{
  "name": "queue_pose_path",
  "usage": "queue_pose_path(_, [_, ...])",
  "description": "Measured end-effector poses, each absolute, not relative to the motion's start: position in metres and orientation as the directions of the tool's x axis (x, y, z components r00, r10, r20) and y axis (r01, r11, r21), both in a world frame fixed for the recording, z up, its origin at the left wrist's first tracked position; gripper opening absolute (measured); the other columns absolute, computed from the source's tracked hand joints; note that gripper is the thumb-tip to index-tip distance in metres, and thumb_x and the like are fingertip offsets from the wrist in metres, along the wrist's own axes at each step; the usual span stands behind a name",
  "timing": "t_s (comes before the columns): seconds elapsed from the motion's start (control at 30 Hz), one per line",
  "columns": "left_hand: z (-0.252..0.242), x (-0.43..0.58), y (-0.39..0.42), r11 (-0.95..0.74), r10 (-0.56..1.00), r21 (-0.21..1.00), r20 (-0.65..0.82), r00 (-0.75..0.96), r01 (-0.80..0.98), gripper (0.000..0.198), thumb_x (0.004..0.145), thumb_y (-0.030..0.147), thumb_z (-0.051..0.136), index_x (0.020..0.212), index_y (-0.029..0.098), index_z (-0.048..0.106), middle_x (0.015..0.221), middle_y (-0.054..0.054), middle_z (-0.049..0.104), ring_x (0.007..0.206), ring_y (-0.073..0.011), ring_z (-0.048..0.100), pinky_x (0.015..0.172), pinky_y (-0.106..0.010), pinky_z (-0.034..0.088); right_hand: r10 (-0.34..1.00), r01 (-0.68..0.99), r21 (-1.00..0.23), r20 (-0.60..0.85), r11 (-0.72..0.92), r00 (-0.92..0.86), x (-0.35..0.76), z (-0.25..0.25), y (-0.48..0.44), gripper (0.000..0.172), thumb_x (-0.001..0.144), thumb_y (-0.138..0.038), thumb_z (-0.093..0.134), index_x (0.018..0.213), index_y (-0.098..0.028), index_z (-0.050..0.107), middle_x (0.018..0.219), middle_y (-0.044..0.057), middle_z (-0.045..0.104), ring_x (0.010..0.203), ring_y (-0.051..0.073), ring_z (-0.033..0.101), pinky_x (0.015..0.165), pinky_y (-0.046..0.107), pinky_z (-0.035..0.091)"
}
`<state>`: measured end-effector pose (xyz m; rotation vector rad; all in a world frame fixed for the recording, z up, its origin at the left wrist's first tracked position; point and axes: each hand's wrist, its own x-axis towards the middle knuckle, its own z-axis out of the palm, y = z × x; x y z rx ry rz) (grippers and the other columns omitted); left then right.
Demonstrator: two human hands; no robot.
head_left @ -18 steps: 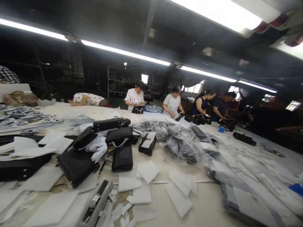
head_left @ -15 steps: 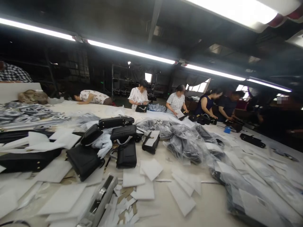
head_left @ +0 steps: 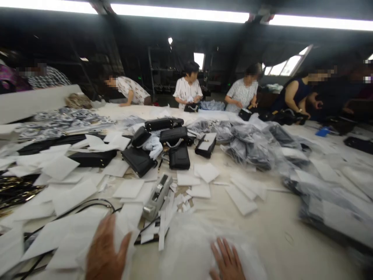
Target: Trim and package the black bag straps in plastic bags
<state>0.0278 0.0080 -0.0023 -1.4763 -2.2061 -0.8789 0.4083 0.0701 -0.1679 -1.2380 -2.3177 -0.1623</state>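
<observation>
My left hand (head_left: 106, 251) is over the white foam sheets (head_left: 78, 233) at the lower left, thumb apart from the fingers. Somewhat blurred, it shows nothing in its grasp. With fingers spread, my right hand (head_left: 227, 258) lies flat on a translucent plastic bag (head_left: 186, 249) at the front of the table. Between and beyond the hands stands a grey tape dispenser (head_left: 157, 196), with white strips and paper scraps (head_left: 182, 200) beside it. Black handbags (head_left: 179, 155) lie in a group farther back, one with a white sheet (head_left: 208, 140) on it.
Plastic-wrapped dark goods (head_left: 250, 144) are heaped at centre right, and more bagged pieces (head_left: 329, 217) lie at the right. A black cable (head_left: 93, 202) crosses the left side. Grey handles (head_left: 67, 120) are piled at back left. Several people (head_left: 188, 87) stand along the far side.
Both my hands have come into view at the bottom, along with the translucent bag under the right one. The view has levelled and tilted downward, so the tape dispenser appears farther up.
</observation>
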Motion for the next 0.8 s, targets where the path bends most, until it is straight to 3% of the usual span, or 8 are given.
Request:
queue_pose_path(0.1, [-0.029, 0.136, 0.019, -0.239, 0.875, 0.183, 0.467, 0.130, 0.954, 0.067, 0.093, 0.030, 0.049, 0.154, 0.030, 0.021, 0.157, -0.008, 0.040, 0.145, -0.0279, 0.035, 0.115, -0.049, 0.037, 0.817, 0.839, -0.042, 0.257, 0.543, -0.516, 0.416, -0.162, 0.059, 0.067, 0.091, -0.048, 0.052, 0.152, -0.032, 0.030, 0.156, 0.004, 0.042, 0.145, 0.029, 0.034, 0.115, 0.052, 0.030])
queue_pose_path(0.17, [-0.059, 0.190, 0.017, -0.501, 0.841, 0.166, 0.325, 0.433, 0.849, 0.068, 0.090, 0.038, 0.055, 0.151, 0.034, 0.027, 0.159, -0.004, 0.037, 0.146, -0.0292, 0.034, 0.117, -0.053, 0.032, 0.833, 0.844, -0.054, 0.201, 0.534, -0.515, 0.419, -0.157, 0.056, 0.064, 0.094, -0.043, 0.049, 0.153, -0.029, 0.028, 0.158, 0.005, 0.038, 0.148, 0.027, 0.028, 0.120, 0.051, 0.021])
queue_pose_path(0.27, [-0.110, 0.201, 0.021, -0.387, 0.903, 0.153, 0.262, 0.340, 0.910, 0.069, 0.088, 0.047, 0.059, 0.150, 0.031, 0.033, 0.154, -0.009, 0.044, 0.141, -0.0326, 0.041, 0.118, -0.058, 0.025, 0.831, 0.832, -0.094, 0.185, 0.546, -0.524, 0.419, -0.153, 0.057, 0.063, 0.095, -0.045, 0.049, 0.152, -0.027, 0.029, 0.159, 0.007, 0.035, 0.149, 0.027, 0.022, 0.122, 0.051, 0.016])
queue_pose_path(0.43, [-0.141, 0.140, 0.045, -0.179, 0.957, 0.171, 0.257, 0.132, 0.969, 0.057, 0.097, 0.048, 0.040, 0.150, 0.028, 0.033, 0.153, -0.012, 0.045, 0.143, -0.0348, 0.036, 0.120, -0.063, 0.015, 0.875, 0.847, -0.219, 0.120, 0.484, -0.469, 0.414, -0.147, 0.055, 0.064, 0.093, -0.048, 0.053, 0.151, -0.030, 0.032, 0.159, 0.007, 0.035, 0.149, 0.031, 0.022, 0.120, 0.058, 0.021])
queue_pose_path(0.53, [-0.124, 0.140, 0.049, -0.174, 0.940, 0.226, 0.329, 0.093, 0.959, 0.058, 0.099, 0.040, 0.034, 0.154, 0.029, 0.019, 0.160, -0.013, 0.033, 0.150, -0.0349, 0.022, 0.119, -0.067, 0.014, 0.894, 0.830, -0.350, 0.052, 0.434, -0.446, 0.410, -0.130, 0.061, 0.061, 0.093, -0.054, 0.052, 0.147, -0.031, 0.039, 0.156, 0.006, 0.040, 0.147, 0.029, 0.029, 0.120, 0.056, 0.027])
queue_pose_path(0.63, [-0.107, 0.160, 0.054, -0.221, 0.924, 0.282, 0.367, 0.108, 0.934, 0.061, 0.098, 0.036, 0.035, 0.154, 0.034, 0.011, 0.165, -0.009, 0.019, 0.153, -0.0321, 0.013, 0.120, -0.066, 0.012, 0.935, 0.839, -0.419, 0.083, 0.346, -0.344, 0.409, -0.110, 0.079, 0.054, 0.094, -0.053, 0.049, 0.143, -0.029, 0.044, 0.151, 0.004, 0.048, 0.145, 0.024, 0.034, 0.122, 0.052, 0.026])
queue_pose_path(0.7, [-0.107, 0.175, 0.063, -0.306, 0.896, 0.288, 0.409, 0.172, 0.907, 0.060, 0.097, 0.035, 0.035, 0.153, 0.039, 0.014, 0.165, -0.006, 0.021, 0.152, -0.0304, 0.016, 0.120, -0.065, 0.013, 0.943, 0.847, -0.417, 0.133, 0.331, -0.304, 0.412, -0.101, 0.097, 0.056, 0.094, -0.051, 0.051, 0.144, -0.029, 0.042, 0.153, 0.004, 0.045, 0.147, 0.025, 0.029, 0.124, 0.055, 0.019])
queue_pose_path(0.8, [-0.125, 0.185, 0.088, -0.379, 0.877, 0.270, 0.412, 0.250, 0.885, 0.057, 0.096, 0.040, 0.035, 0.152, 0.038, 0.021, 0.159, -0.007, 0.037, 0.149, -0.0302, 0.027, 0.119, -0.064, 0.017, 0.928, 0.842, -0.395, 0.099, 0.368, -0.359, 0.419, -0.103, 0.124, 0.062, 0.093, -0.053, 0.052, 0.147, -0.029, 0.037, 0.157, 0.007, 0.039, 0.149, 0.029, 0.025, 0.123, 0.060, 0.016])
